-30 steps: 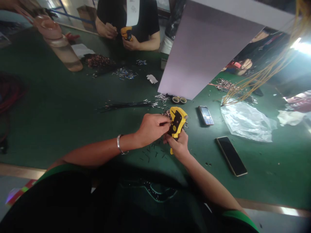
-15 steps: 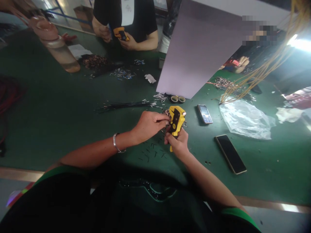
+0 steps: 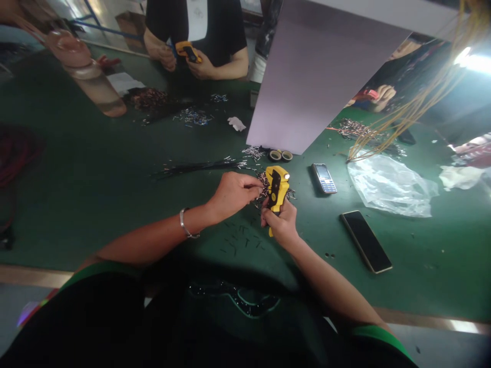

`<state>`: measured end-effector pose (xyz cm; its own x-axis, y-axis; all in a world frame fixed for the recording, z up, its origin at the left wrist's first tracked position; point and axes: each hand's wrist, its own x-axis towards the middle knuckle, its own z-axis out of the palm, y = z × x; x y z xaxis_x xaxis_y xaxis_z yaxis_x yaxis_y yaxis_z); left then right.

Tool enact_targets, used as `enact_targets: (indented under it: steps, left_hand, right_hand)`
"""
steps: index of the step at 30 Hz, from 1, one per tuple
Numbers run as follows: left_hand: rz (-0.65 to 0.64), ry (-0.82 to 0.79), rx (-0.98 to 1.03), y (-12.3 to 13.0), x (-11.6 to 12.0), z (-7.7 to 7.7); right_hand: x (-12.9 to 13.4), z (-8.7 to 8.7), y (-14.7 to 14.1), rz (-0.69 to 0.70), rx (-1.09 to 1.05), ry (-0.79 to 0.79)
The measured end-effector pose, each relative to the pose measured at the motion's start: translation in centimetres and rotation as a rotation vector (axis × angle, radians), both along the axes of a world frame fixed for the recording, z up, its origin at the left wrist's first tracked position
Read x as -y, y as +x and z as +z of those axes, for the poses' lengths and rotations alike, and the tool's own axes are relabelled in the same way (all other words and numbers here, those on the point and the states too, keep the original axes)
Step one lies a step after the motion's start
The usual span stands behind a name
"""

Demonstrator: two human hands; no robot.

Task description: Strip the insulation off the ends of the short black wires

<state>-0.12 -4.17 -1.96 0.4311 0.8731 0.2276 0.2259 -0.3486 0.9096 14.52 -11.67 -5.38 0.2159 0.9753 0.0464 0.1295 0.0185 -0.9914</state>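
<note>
My right hand (image 3: pixel 282 219) is wrapped round the handle of a yellow and black hand tool (image 3: pixel 276 188), whose head points up and away from me. Just left of the tool's head, my left hand (image 3: pixel 237 193) is closed in a pinch; a thin dark piece seems to be at its fingertips, too small to make out. Behind and under the tool lies a pile of small metal pieces (image 3: pixel 262 179). A bundle of black wires (image 3: pixel 203 166) with shiny ends lies beyond my left hand. Short dark scraps (image 3: pixel 245 241) are scattered on the green table nearer me.
A keypad phone (image 3: pixel 324 179), a smartphone (image 3: pixel 366 241) and a plastic bag (image 3: pixel 391 184) lie at right. Tape rolls (image 3: pixel 280 155) sit by a tall pale panel (image 3: pixel 307 76). Yellow wires hang at the upper right. Across the table a person holds another yellow tool (image 3: pixel 187 51); a bottle (image 3: pixel 94 84) stands left.
My left fingertips have drawn back slightly to the left from the tool's head. The tool has tilted a little in my right hand.
</note>
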Motion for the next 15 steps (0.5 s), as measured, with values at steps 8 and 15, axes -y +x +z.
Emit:
enact_targets:
  steps: [8,15]
  left_hand:
    - [0.011,-0.199,0.057,0.4,-0.2,0.3]
    - [0.045,-0.157,0.056,-0.6,-1.0,1.9]
  right_hand:
    - [-0.2,-0.1,0.1,0.019,-0.059,-0.033]
    - [-0.6,0.3,1.1,0.164,-0.277,-0.044]
